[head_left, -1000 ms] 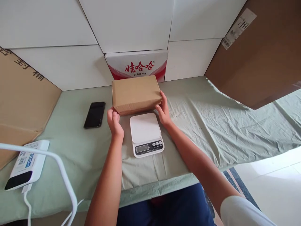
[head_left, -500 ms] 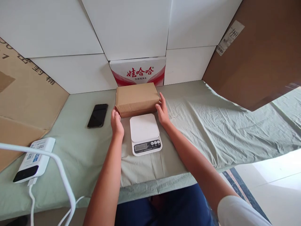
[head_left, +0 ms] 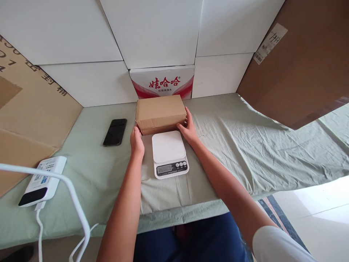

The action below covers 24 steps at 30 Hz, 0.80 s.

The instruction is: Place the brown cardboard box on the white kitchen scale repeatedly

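A closed brown cardboard box lies between my two hands, just behind a white kitchen scale. My left hand is against the box's left end, its thumb by the lower front corner and the other fingers mostly hidden. At the right end, my right hand grips the box with fingers along the side and the thumb across the lower front corner. The scale's platform is bare, and its dark display and buttons face me. Whether the box rests fully on the cloth I cannot tell.
A black smartphone lies left of the box. Farther left is a white power bank with a white cable arching nearby. A red-and-white carton stands behind, with large brown cartons at the sides. Wrinkled green cloth covers the table.
The whole view has shifted slightly. My right thumb has slid down and inward over the box's lower front corner. The box stays between both hands, nearly where it was.
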Each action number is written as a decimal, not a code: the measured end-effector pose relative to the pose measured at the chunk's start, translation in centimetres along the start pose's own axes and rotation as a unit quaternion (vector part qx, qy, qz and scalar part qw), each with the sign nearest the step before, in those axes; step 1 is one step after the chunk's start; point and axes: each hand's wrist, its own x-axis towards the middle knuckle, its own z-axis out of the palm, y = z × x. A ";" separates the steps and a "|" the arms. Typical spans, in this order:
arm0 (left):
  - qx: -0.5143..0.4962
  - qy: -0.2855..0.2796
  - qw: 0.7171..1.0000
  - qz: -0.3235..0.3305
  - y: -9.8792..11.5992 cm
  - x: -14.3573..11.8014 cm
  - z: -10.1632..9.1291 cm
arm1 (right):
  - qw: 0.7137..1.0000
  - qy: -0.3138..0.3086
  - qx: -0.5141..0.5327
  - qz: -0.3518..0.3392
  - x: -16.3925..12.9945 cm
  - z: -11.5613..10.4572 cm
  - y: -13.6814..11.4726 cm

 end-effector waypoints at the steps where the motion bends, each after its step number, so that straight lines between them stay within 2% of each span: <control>1: 0.000 -0.001 1.000 0.002 -0.1 0.0 0.0 | 1.000 -0.004 -0.003 -0.005 0.1 0.0 0.1; 8: -0.003 -0.006 1.000 0.009 -0.1 -0.2 0.0 | 0.999 -0.006 -0.032 -0.019 0.2 0.1 0.2; 16: 0.010 0.013 1.000 -0.020 -0.6 0.1 -0.3 | 0.998 -0.021 -0.038 -0.050 0.0 0.0 -0.4; 20: 0.024 0.027 0.999 0.032 0.4 -0.5 0.1 | 0.990 0.033 -0.062 -0.120 -0.4 0.0 -1.0; 24: 0.049 0.025 0.994 0.098 2.1 -2.3 0.1 | 0.976 0.069 -0.079 -0.190 -1.6 -0.5 -2.2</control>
